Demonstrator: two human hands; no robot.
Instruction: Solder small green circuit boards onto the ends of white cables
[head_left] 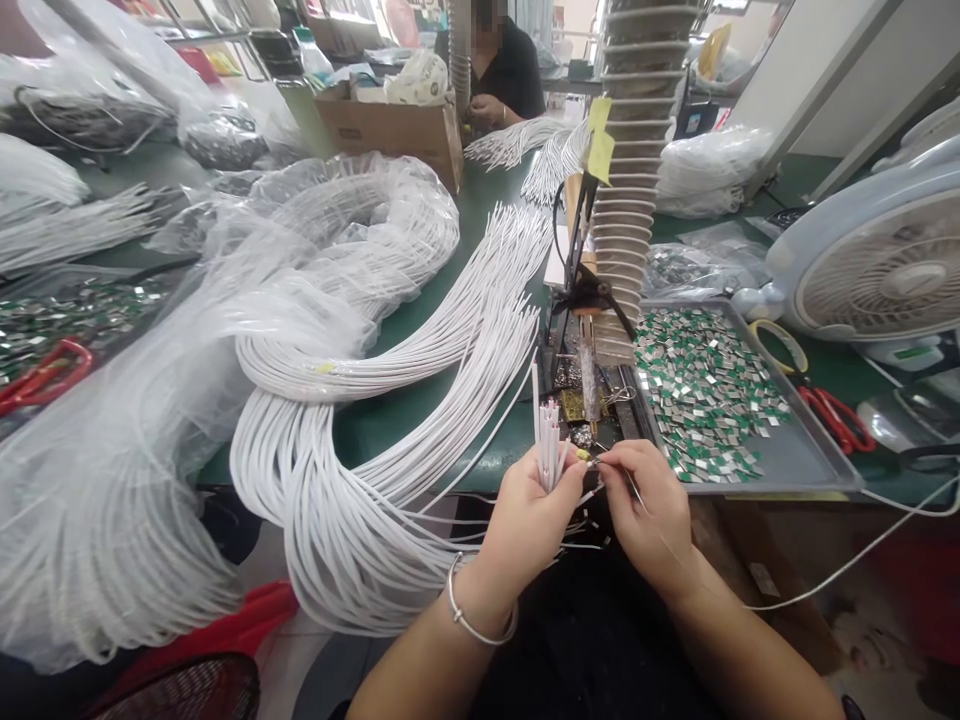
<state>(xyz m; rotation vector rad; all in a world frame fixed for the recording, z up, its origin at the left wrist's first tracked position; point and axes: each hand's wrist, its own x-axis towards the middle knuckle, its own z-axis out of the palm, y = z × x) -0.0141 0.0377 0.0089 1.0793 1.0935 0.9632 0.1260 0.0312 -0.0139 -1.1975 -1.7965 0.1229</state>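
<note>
My left hand (534, 515) is closed around a bundle of white cables (550, 450) whose cut ends point up. Its thumb and finger reach a small piece at the fingertips, too small to make out. My right hand (651, 510) pinches close beside it, almost touching; a thin silvery wire, like solder wire (636, 490), runs from its fingers. Just above both hands stands a clamped soldering iron (589, 385), tip down. Long white cables (390, 470) curve over the table edge to the left of my left hand.
A grey tray (806, 470) of small green-and-metal connector boards (709, 390) lies right, near red-handled scissors (836, 420), a tape roll (780, 347) and a fan (892, 260). A ribbed duct (630, 190) hangs centrally. Bagged cables (300, 270) cover the left; a person (506, 75) sits opposite.
</note>
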